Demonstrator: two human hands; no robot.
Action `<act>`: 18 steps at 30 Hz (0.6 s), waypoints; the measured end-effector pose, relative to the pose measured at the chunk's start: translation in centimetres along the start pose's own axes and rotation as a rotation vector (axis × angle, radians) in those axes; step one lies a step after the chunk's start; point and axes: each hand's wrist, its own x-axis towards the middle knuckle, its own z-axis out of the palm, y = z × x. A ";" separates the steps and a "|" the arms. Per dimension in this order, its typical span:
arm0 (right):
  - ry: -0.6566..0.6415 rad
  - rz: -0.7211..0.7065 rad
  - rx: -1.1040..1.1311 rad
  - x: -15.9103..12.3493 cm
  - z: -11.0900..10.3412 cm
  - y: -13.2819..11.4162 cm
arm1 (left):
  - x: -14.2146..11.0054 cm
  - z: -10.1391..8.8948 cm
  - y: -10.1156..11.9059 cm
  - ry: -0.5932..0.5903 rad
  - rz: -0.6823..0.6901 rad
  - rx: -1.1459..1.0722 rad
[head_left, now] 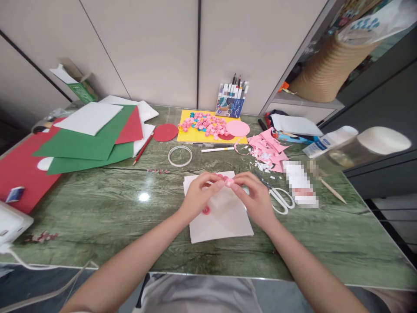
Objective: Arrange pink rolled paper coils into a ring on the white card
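Over a white sheet of paper (pixel 221 228), my left hand (pixel 200 195) and my right hand (pixel 256 198) meet at the fingertips. Both pinch a small pink paper flower (pixel 230 182); its exact form is partly hidden by my fingers. Darker pink paper shows just behind my left fingertips. A rolled pink paper rosette (pixel 206 210) lies on the sheet, close below my left hand. Right of my right hand, scissors with white handles (pixel 283 200) rest on the table, their blades partly covered by the hand.
Pink and blue paper curls (pixel 208 124) are heaped on a yellow sheet (pixel 185 137) at the back. Pink scraps (pixel 269 148) lie right of it. A tape roll (pixel 180 156), a white pen (pixel 217 149), green paper (pixel 81 143) and a plastic jar (pixel 345 152) are around.
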 end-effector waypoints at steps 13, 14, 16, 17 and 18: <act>0.016 0.062 0.092 0.2 -0.3 0.9 | 0.4 -0.4 -0.5 -0.047 -0.192 -0.463; 0.015 0.062 0.091 0.2 -0.3 0.9 | 0.4 -0.4 -0.4 -0.039 -0.189 -0.448; 0.009 0.063 0.092 0.2 -0.3 0.8 | 0.3 -0.3 -0.3 -0.027 -0.164 -0.391; 0.001 0.063 0.091 0.2 -0.3 0.7 | 0.2 -0.2 -0.2 -0.028 -0.148 -0.356; -0.009 0.059 0.088 0.2 -0.2 0.6 | 0.2 -0.2 -0.1 -0.035 -0.134 -0.316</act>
